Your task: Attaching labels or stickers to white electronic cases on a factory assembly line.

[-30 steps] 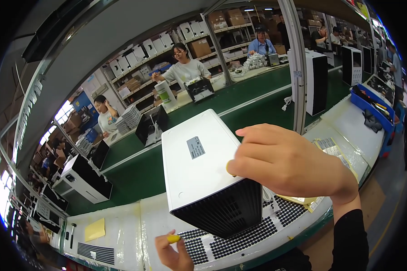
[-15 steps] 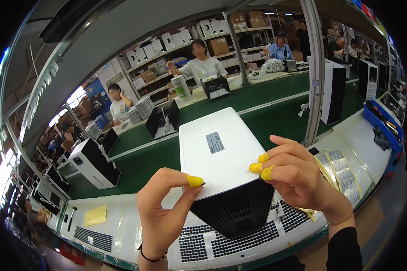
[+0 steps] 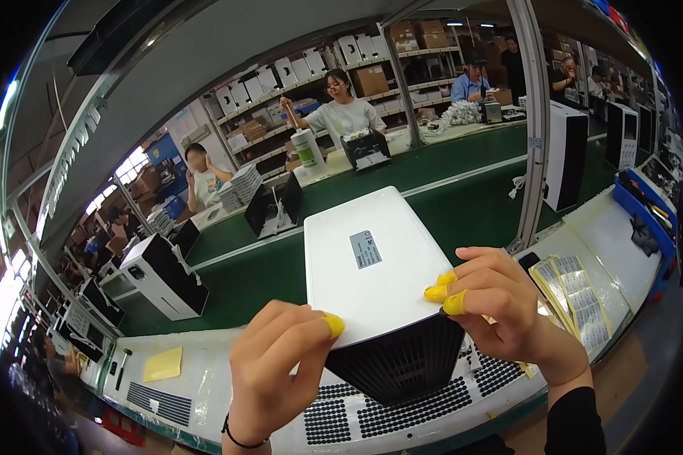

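A white box-shaped appliance (image 3: 372,296) with a black slatted side (image 3: 398,368) stands in front of me, a grey label (image 3: 366,249) on its white top face. At its near left corner, my left hand (image 3: 277,364) is closed, its yellow-covered index fingertip pressed against the edge; what lies under that fingertip is hidden. My right hand (image 3: 508,303), with several yellow-covered fingertips, pinches a small black round pad (image 3: 443,312) at the near right corner. Sheets of black round pads (image 3: 326,421) lie on the bench below the appliance.
A green conveyor (image 3: 463,196) runs behind the bench, carrying white-and-black appliances (image 3: 163,277). To the right are label sheets (image 3: 577,296), a metal post (image 3: 536,136) and a blue tool bin (image 3: 645,205). A yellow paper (image 3: 163,364) and a hammer (image 3: 121,369) lie left. People work across the conveyor.
My left hand has turned, its index fingertip now flatter on the corner, and the dark bit seen there is hidden. My right hand stays at its corner. The view has shifted slightly.
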A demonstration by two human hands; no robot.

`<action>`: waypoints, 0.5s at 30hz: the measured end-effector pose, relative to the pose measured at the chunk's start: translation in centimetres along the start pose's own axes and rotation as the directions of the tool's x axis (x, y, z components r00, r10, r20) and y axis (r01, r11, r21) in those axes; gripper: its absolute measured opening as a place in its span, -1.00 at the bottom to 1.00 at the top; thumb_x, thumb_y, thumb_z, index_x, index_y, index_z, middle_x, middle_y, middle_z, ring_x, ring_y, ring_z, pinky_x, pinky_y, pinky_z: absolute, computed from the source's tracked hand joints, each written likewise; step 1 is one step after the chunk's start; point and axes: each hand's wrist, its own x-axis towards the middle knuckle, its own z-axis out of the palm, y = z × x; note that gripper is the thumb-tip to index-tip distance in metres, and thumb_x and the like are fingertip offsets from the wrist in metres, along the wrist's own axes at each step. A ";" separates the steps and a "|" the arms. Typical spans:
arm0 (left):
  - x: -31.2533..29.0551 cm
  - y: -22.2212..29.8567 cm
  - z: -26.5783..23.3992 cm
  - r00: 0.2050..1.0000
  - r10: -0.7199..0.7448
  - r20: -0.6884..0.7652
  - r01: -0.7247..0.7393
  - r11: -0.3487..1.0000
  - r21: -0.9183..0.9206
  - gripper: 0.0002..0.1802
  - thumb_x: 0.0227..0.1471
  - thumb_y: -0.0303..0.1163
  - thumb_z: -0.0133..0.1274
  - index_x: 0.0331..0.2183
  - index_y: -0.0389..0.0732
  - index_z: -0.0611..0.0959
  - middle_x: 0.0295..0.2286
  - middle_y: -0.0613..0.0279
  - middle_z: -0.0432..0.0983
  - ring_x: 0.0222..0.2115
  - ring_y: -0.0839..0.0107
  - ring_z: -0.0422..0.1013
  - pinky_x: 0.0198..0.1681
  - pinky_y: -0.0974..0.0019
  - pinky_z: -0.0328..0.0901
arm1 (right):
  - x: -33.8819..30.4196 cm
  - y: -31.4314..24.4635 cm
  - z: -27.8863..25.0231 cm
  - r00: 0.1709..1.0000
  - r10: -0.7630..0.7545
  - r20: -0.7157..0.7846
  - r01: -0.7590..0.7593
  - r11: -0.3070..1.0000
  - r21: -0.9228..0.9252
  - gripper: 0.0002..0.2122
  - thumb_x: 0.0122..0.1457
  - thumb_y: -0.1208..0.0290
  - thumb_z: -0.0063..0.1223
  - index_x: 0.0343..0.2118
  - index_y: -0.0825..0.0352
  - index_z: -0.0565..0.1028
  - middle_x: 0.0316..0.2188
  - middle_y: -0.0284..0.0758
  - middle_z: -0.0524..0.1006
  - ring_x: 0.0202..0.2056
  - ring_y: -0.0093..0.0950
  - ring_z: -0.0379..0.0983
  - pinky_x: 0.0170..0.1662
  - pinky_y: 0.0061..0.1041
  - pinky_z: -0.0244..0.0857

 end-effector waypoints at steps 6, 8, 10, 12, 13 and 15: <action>-3.1 0.4 1.5 0.990 0.113 -0.088 -0.092 0.971 0.219 -0.64 -0.10 -0.79 0.02 -0.24 -0.26 0.36 -0.42 -0.05 0.52 -0.44 0.06 0.46 -0.36 0.21 0.36 | 2.9 3.2 0.0 0.936 0.326 0.131 -0.351 0.883 0.310 -0.86 0.06 0.66 0.04 -0.31 0.35 0.40 -0.39 -0.27 0.55 -0.30 -0.39 0.53 0.11 -0.26 0.22; -3.5 1.0 1.9 0.982 0.128 -0.138 -0.083 0.951 0.297 -0.67 -0.06 -0.77 0.00 -0.26 -0.26 0.32 -0.39 -0.08 0.50 -0.42 0.04 0.46 -0.33 0.17 0.37 | 4.4 5.5 0.8 0.917 0.372 0.145 -0.399 0.869 0.294 -0.87 0.09 0.57 0.07 -0.31 0.42 0.41 -0.33 -0.24 0.52 -0.26 -0.40 0.50 0.05 -0.39 0.24; -3.7 1.4 2.4 0.982 0.134 -0.132 -0.083 0.940 0.331 -0.67 -0.04 -0.76 -0.01 -0.25 -0.26 0.30 -0.38 -0.08 0.50 -0.41 0.04 0.46 -0.32 0.15 0.37 | 5.2 8.3 2.1 0.920 0.353 0.172 -0.380 0.910 0.166 -0.82 0.10 0.48 0.10 -0.30 0.45 0.41 -0.28 -0.23 0.49 -0.20 -0.40 0.45 -0.03 -0.44 0.24; -3.9 1.5 2.7 0.985 0.125 -0.120 -0.068 0.918 0.391 -0.68 0.00 -0.74 -0.04 -0.23 -0.25 0.27 -0.34 -0.09 0.49 -0.39 0.05 0.46 -0.29 0.12 0.37 | 5.7 10.1 2.8 0.922 0.337 0.191 -0.360 0.928 0.100 -0.82 0.10 0.45 0.10 -0.30 0.44 0.42 -0.28 -0.23 0.49 -0.19 -0.39 0.43 -0.04 -0.44 0.24; -4.4 1.0 2.7 0.984 0.130 -0.120 -0.073 0.917 0.391 -0.68 0.00 -0.74 -0.04 -0.23 -0.25 0.27 -0.34 -0.09 0.49 -0.39 0.05 0.46 -0.29 0.12 0.37 | 6.0 10.9 3.2 0.922 0.321 0.218 -0.337 0.940 0.044 -0.81 0.10 0.42 0.10 -0.30 0.43 0.42 -0.28 -0.23 0.49 -0.17 -0.39 0.40 -0.06 -0.45 0.24; -4.8 -0.5 2.8 0.982 0.178 -0.069 -0.160 0.963 0.217 -0.63 0.07 -0.55 0.03 -0.06 -0.35 0.37 -0.01 -0.08 0.32 0.05 0.13 0.27 0.09 0.12 0.23 | 6.2 12.4 3.7 0.910 0.325 0.259 -0.338 0.941 0.007 -0.81 0.09 0.40 0.10 -0.31 0.41 0.43 -0.29 -0.23 0.49 -0.19 -0.37 0.41 -0.07 -0.44 0.25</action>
